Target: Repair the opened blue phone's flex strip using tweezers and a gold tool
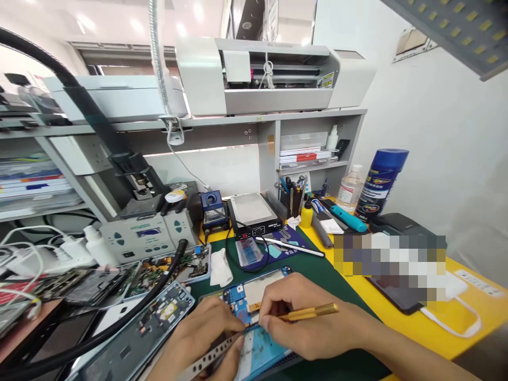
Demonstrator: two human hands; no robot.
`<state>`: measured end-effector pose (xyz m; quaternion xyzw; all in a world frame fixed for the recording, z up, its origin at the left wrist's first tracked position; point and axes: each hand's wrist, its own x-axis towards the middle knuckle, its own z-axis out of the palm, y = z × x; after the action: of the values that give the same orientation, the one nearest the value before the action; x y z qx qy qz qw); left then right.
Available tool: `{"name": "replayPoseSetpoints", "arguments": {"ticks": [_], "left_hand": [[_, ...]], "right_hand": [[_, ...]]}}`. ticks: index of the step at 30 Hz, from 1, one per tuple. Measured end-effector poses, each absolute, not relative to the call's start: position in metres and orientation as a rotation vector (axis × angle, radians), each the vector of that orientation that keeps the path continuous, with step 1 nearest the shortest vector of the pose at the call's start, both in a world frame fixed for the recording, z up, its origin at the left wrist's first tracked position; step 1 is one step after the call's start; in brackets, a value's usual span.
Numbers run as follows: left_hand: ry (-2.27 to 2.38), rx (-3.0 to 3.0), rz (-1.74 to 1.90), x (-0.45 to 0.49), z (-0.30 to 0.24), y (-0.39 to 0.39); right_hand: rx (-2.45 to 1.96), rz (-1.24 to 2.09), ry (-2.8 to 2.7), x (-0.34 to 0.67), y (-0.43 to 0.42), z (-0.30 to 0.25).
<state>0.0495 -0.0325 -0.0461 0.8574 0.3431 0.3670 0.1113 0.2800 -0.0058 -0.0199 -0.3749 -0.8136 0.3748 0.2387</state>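
Observation:
An opened phone (254,301) with a blue frame and bare circuit board lies on the green mat (339,288). Over its lower left side my left hand (206,330) is closed around metal tweezers (212,355) with a row of holes, their tips at the board. From the right, my right hand (304,317) pinches a slim gold-handled tool (311,313) like a pen. Its working tip is hidden by my fingers, so its exact kind does not show. Near my fingers, a small orange-brown flex cable (254,307) crosses the phone's middle.
Phone frames and boards (174,304) crowd the left, crossed by a black hose (130,315). Behind the mat stand a grey control unit (148,235) and a heating plate (254,211). A spray can (381,185), a bottle (349,188) and a dark phone (397,293) are on the right.

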Motion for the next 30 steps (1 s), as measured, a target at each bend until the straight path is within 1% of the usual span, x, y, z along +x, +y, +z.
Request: {"name": "replayPoseSetpoints", "arguments": {"ticks": [2,8,18,21,24,27,30], "left_hand": [[1.042,2.473,1.153,0.051,-0.044,-0.036],[0.957,2.413,1.046,0.050,-0.052,-0.030],[0.863,2.360,1.127,0.042,-0.074,-0.018],[0.914,2.439,1.240,0.041,-0.074,-0.017],[1.061,2.577,1.282,0.039,-0.069,-0.017],[1.211,2.761,1.224,0.034,-0.062,-0.014],[1.322,3.016,1.038,0.025,-0.059,-0.007]], "right_hand": [[-1.038,1.031,-2.224,0.279,-0.007,-0.018],[-1.061,0.992,-2.246,0.277,-0.007,-0.015],[-1.127,1.023,-2.229,0.281,-0.005,-0.015],[-1.158,1.010,-2.234,0.282,-0.005,-0.014],[-1.163,1.030,-2.239,0.282,-0.006,-0.014],[-1.188,1.012,-2.231,0.282,-0.007,-0.016],[-1.196,0.999,-2.220,0.283,-0.006,-0.021]]}}
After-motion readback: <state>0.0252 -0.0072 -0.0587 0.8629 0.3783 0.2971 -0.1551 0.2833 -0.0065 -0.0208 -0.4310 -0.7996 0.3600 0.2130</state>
